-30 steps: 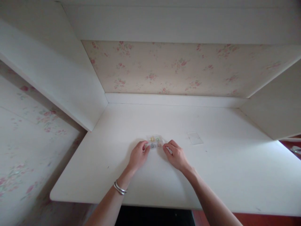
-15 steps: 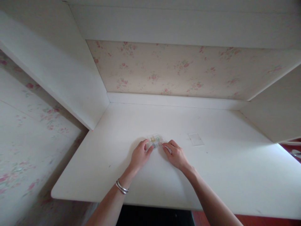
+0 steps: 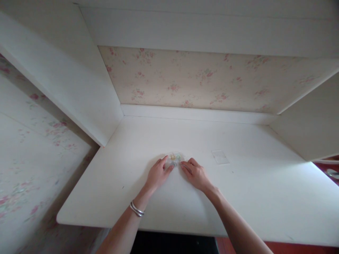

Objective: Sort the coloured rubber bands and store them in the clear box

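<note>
Both hands have crept closer together around the small clear box since a moment ago

Left hand [image 3: 156, 174] and right hand [image 3: 195, 172] rest on the white desk [image 3: 238, 190], fingertips pinching narrowly at opposite ends of the small clear box [image 3: 175, 159], which lies flat near the desk's middle with coloured beads (too small to tell apart) inside. It looks light, stiff and slick, likely thin plastic that could pop open or skid, so a grip on the short end walls seems safest. Well to the right lies a flat clear lid [image 3: 220, 156]; a silver bangle [image 3: 136, 209] circles the left wrist
</note>
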{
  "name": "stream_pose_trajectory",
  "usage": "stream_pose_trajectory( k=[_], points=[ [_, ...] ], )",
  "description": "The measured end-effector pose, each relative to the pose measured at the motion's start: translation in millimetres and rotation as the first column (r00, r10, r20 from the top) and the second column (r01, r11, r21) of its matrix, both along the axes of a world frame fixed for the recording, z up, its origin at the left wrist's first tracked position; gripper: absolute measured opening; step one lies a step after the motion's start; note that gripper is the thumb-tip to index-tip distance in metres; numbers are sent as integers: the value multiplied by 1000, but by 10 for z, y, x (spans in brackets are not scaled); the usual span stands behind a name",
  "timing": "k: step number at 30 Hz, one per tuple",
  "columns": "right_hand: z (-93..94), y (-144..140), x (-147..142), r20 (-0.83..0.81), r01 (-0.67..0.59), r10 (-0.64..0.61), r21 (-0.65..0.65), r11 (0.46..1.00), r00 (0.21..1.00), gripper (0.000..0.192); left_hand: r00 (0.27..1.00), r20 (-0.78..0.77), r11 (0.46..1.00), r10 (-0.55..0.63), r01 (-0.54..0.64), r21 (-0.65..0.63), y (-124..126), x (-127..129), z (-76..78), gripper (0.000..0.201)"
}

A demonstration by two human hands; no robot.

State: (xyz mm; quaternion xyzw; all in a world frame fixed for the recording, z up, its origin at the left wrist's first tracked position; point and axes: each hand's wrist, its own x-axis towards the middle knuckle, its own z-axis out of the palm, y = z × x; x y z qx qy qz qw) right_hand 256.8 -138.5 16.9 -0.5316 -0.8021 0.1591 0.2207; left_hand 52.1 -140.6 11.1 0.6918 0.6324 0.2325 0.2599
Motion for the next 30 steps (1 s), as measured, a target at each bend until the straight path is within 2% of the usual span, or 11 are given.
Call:
stream_pose_trajectory(
  k=[4, 7, 9, 13, 15, 17, 21, 24, 27, 28, 30],
  points=[
    [41, -16, 71, -81, 52, -50, 29, 998, 995, 31, 1000, 26, 1000, -3, 2, 8, -9, -3, -2, 50],
    [41, 34, 267, -133, 206, -196, 64, 977, 972, 33, 1000, 18, 1000, -11, 11, 17, -10, -12, -9, 50],
    [32, 96, 474, -114, 337, -324, 119, 934, 939, 35, 1000, 6, 1000, -16, 16, 19, -8, -17, -12, 50],
    [18, 229, 952, 132, 557, -585, 194, 807, 801, 48, 999, 8, 999, -32, 31, 35, -10, -22, -17, 48],
    [6, 287, 1153, 242, 624, -635, 132, 770, 733, 62, 999, 28, 998, -45, 44, 46, -12, -23, -22, 47],
    [-11, 344, 1302, 315, 644, -622, 41, 764, 717, 71, 997, 53, 997, -61, 58, 51, -14, -24, -30, 45],
    [-16, 455, 1437, 355, 576, -527, -39, 816, 772, 68, 993, 86, 996, -78, 74, 56, -17, -28, -39, 43],
    [46, 486, 1376, 245, 544, -513, -80, 835, 823, 67, 992, 93, 996, -81, 77, 51, -24, -29, -30, 42],
    [147, 406, 1140, -152, 405, -462, -300, 864, 874, 66, 990, 103, 995, -93, 91, 30, -34, -25, -11, 41],
    [180, 354, 1026, -340, 273, -403, -370, 888, 850, 63, 990, 104, 995, -98, 96, 23, -37, -25, -3, 41],
    [237, 229, 775, -622, 34, -286, -384, 923, 729, 59, 990, 104, 995, -97, 96, 11, -46, -26, 12, 41]
  ],
)
